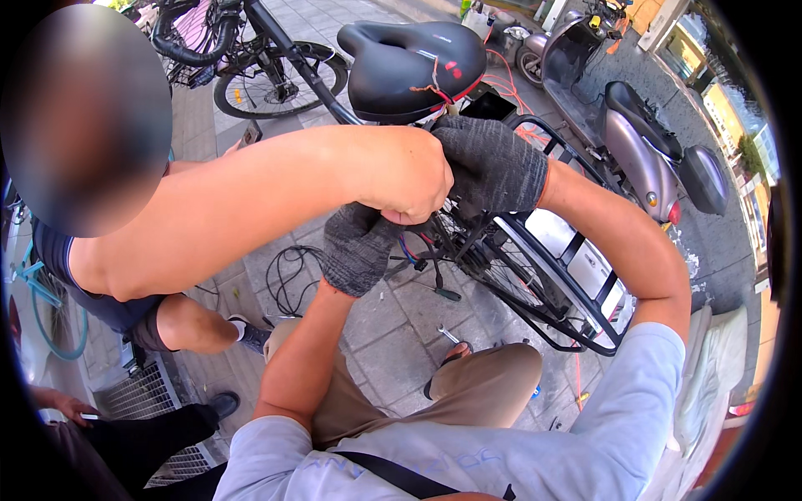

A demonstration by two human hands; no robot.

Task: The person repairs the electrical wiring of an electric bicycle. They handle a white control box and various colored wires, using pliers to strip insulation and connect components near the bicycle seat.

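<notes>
Both my hands wear dark grey knitted gloves and work just below the black bicycle saddle [418,75]. My right hand [499,165] is curled by the seat post area, over the rear of the frame; what its fingers grip is hidden. Lower and to the left, my left hand [359,249] is bent closed near loose coloured wires [411,250], its fingertips covered. Another person's bare arm [276,188] reaches in from the left, and that person's closed hand [413,175] sits between my two gloves, hiding what lies there.
The bicycle's black rear rack [576,288] extends right. On the paving lie a screwdriver [449,294], a wrench [449,334] and a coiled black cable [288,280]. A purple scooter [639,159] stands far right, another bicycle wheel [280,83] behind. A second person's leg [159,434] is lower left.
</notes>
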